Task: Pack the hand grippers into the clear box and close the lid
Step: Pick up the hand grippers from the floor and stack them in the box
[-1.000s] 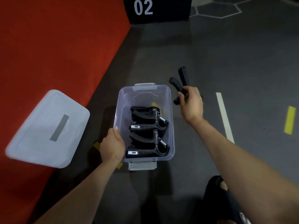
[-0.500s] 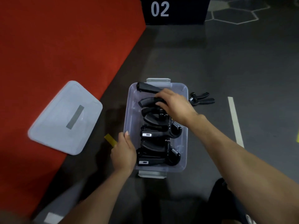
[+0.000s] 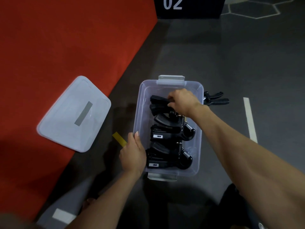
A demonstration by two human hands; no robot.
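The clear box [image 3: 200,113] stands open on the dark floor. Two black hand grippers lie in it, one in the middle [image 3: 171,129] and one at the near end [image 3: 168,158]. My right hand [image 3: 183,100] is inside the far end of the box, shut on a third black hand gripper [image 3: 158,103] that lies low in the box. My left hand [image 3: 132,153] grips the box's near left wall. Another hand gripper [image 3: 216,98] lies on the floor just right of the box. The clear lid [image 3: 74,113] rests flat on the red mat at the left.
A red mat [image 3: 66,47] covers the left side. A black block marked 02 [image 3: 189,5] stands at the far end. A strip of yellow tape [image 3: 119,139] lies left of the box and a white floor line [image 3: 250,119] runs to the right.
My right hand has carried a hand gripper from right of the box into its far end and lowered it. My left hand stays on the box wall.
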